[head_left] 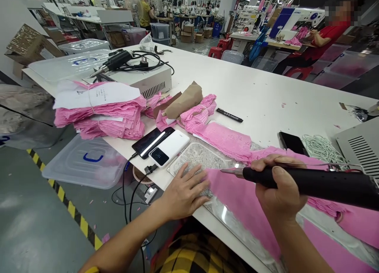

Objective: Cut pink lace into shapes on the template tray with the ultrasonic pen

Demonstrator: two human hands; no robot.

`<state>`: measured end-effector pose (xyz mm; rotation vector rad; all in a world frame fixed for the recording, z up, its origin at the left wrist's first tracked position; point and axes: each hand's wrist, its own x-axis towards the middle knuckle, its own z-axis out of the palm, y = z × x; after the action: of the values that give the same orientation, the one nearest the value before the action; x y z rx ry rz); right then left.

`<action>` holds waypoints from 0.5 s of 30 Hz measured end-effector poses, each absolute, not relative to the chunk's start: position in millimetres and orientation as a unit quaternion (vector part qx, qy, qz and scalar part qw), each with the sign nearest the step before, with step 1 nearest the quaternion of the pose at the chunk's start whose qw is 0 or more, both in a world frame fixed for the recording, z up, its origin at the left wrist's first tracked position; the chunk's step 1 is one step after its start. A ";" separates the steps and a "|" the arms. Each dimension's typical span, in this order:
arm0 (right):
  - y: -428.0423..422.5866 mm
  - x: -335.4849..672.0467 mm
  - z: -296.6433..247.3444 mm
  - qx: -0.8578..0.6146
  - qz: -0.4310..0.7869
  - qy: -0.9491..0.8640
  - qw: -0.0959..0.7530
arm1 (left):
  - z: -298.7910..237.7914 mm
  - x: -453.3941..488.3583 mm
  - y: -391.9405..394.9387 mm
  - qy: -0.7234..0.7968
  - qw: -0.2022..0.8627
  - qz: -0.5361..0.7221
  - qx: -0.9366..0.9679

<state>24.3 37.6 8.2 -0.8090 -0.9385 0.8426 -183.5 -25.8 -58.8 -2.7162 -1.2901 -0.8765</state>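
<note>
My right hand (pixel 280 186) is wrapped round the black handle of a hot cutting tool (pixel 310 182), whose metal tip (pixel 231 171) points left onto pink lace fabric (pixel 237 194). The fabric lies over a glass plate (pixel 201 156) at the near table edge. My left hand (pixel 185 192) rests flat with fingers spread on the plate, at the fabric's left edge, just below the tip. More pink lace (pixel 227 140) stretches away behind the plate.
Tied stacks of pink lace (pixel 103 115), a phone (pixel 152 142), a white power bank (pixel 170 147), a marker (pixel 229 115), another phone (pixel 291 143), a white control box (pixel 139 77) with a second tool sit on the white table (pixel 266 91). Plastic bins stand at left. People work at far tables.
</note>
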 end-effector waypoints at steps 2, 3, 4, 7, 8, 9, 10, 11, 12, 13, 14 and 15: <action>38.1 23.0 7.2 -0.365 0.381 -0.435 0.729 | -59.4 -184.9 -26.3 -0.413 0.006 -0.281 -0.866; 38.4 22.8 6.7 -0.365 0.380 -0.439 0.728 | -59.8 -185.4 -26.4 -0.414 0.006 -0.281 -0.866; 38.5 22.7 6.3 -0.366 0.380 -0.442 0.726 | -60.3 -185.7 -26.5 -0.415 0.005 -0.281 -0.865; 38.0 23.2 5.3 -0.369 0.377 -0.446 0.723 | -61.5 -185.5 -26.5 -0.416 0.002 -0.283 -0.864; 37.7 23.3 5.1 -0.370 0.375 -0.448 0.722 | -61.8 -185.5 -26.5 -0.416 0.002 -0.284 -0.864; 37.4 23.1 5.0 -0.371 0.373 -0.450 0.722 | -62.0 -185.5 -26.5 -0.417 0.002 -0.283 -0.864; 37.1 22.7 4.9 -0.372 0.372 -0.452 0.721 | -62.1 -185.7 -26.7 -0.417 0.002 -0.282 -0.864; 36.7 21.8 5.1 -0.371 0.373 -0.452 0.721 | -62.2 -186.2 -26.9 -0.418 0.002 -0.281 -0.864; 36.4 20.6 5.4 -0.369 0.377 -0.450 0.721 | -62.2 -186.9 -27.2 -0.416 0.003 -0.279 -0.865; 36.0 18.9 6.0 -0.366 0.383 -0.446 0.722 | -62.2 -187.7 -27.6 -0.414 0.003 -0.277 -0.867; 35.6 16.8 6.7 -0.361 0.391 -0.440 0.724 | -62.1 -188.6 -28.1 -0.411 0.005 -0.276 -0.869; 35.3 14.3 7.6 -0.357 0.399 -0.433 0.725 | -62.1 -189.5 -28.6 -0.408 0.007 -0.275 -0.871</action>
<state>14.3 35.3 7.6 -0.7868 -0.9548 0.8804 -189.5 -28.6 -62.1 -2.7234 -1.2757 -0.8603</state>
